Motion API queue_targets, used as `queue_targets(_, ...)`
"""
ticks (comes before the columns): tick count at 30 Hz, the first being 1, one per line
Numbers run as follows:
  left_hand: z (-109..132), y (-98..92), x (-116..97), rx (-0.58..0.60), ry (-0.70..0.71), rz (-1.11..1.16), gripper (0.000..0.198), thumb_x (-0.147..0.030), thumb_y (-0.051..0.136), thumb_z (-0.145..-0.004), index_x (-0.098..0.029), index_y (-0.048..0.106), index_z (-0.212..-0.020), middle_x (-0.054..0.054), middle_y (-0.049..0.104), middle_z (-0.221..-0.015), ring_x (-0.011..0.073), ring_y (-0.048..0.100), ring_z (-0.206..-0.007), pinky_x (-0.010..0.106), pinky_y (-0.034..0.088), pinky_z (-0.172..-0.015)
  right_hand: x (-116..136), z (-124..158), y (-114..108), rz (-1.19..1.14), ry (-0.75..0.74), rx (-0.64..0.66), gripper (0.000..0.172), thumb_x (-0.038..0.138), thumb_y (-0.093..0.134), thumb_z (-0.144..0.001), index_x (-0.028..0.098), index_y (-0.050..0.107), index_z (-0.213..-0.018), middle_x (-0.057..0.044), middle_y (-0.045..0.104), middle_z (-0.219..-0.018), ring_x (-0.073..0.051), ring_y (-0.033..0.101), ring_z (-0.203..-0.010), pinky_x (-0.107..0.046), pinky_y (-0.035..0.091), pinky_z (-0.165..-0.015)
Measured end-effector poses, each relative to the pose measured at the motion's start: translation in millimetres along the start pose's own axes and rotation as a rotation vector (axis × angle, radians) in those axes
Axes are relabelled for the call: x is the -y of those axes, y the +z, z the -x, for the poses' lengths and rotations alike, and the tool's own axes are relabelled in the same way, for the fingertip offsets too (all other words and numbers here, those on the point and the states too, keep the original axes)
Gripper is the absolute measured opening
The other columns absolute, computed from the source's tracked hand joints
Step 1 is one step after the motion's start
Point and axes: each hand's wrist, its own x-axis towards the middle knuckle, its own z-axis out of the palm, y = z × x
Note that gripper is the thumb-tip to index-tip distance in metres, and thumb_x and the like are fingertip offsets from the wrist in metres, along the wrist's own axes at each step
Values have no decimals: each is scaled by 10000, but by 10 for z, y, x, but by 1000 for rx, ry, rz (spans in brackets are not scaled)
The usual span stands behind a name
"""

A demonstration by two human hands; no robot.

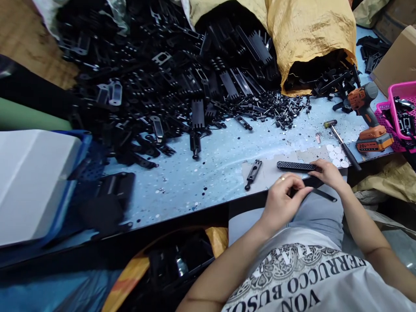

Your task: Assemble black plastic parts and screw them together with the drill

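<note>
My left hand, with a ring on one finger, is closed in a pinch at the table's front edge. From its fingertips a thin flat black strip with a hole at its end sticks out to the right, over my lap. Just beyond, my right hand grips the right end of a black bar with a perforated, honeycomb-like face, which lies along the tabletop. Left of the bar, a short black bracket with a ball end rests on a piece of cardboard.
A large heap of black brackets and a pile of small bolts cover the blue table's back. On the right are a hammer, an orange cordless drill and a pink basket. A yellow sack stands behind.
</note>
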Motion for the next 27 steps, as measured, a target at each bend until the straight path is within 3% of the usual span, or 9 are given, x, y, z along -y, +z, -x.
queue_targets(3,-54,-215,165,-31,-347,85,220,-305,684,-696,-167,542,-599,-14,548,-621,90,477,-575,223,377,-546,122,57,-278,-22,-90,-262,272,299,554,-857,189,606,-1100,-95,650,-1009,-218,611,-943,-378,487,-837)
queue_targets(5,-79,-264,265,-59,-493,201,250,-338,714,-649,-159,547,-599,-25,533,-588,82,460,-555,217,372,-548,340,77,-398,-47,-211,-431,286,317,554,-862,187,587,-1114,-114,640,-1061,-228,591,-1019,-401,474,-885)
queue_targets(8,-87,-230,310,-66,-605,409,312,-396,738,-610,-156,538,-602,-42,496,-548,64,419,-513,207,356,-525,708,49,-356,-74,-527,-353,377,363,631,-814,186,559,-1138,-116,639,-1094,-224,596,-1031,-389,489,-884)
queue_targets(11,-98,-207,352,-24,-635,492,327,-423,735,-616,-152,553,-627,-40,496,-562,52,405,-498,198,354,-513,861,-16,-166,-95,-665,-310,238,271,594,-854,179,579,-1074,-80,680,-931,-175,640,-881,-310,528,-775)
queue_targets(13,-131,-230,472,-96,-560,411,320,-408,731,-628,-157,610,-784,-10,571,-706,48,436,-522,199,386,-534,814,-61,-76,-109,-637,-310,171,220,560,-875,167,594,-1034,-71,680,-850,-158,644,-809,-274,531,-714)
queue_targets(15,-182,-258,670,-176,-466,248,450,-364,739,-623,-194,606,-1017,28,605,-943,37,454,-532,206,417,-546,712,-118,-45,-102,-570,-288,157,233,555,-879,161,606,-1010,-81,676,-852,-165,642,-798,-280,529,-707)
queue_targets(17,-224,-259,892,-154,-431,108,539,-318,744,-611,-219,583,-1116,52,582,-1073,33,462,-519,216,433,-526,616,-196,-43,-101,-492,-234,152,257,556,-878,164,618,-981,-87,670,-872,-175,639,-810,-292,524,-715)
queue_targets(21,-196,-147,1165,-62,-484,160,365,-316,692,-663,-161,643,-990,69,569,-1017,79,556,-572,254,507,-537,549,-381,-7,-144,-373,-30,130,276,582,-857,177,637,-921,-74,643,-878,-174,619,-822,-293,509,-732)
queue_targets(27,-107,-50,1150,-115,-529,401,374,-367,719,-628,-138,646,-915,58,548,-1040,109,627,-673,298,571,-693,652,-514,70,-143,-292,152,126,244,613,-830,170,659,-920,-66,626,-876,-167,606,-817,-279,482,-745)
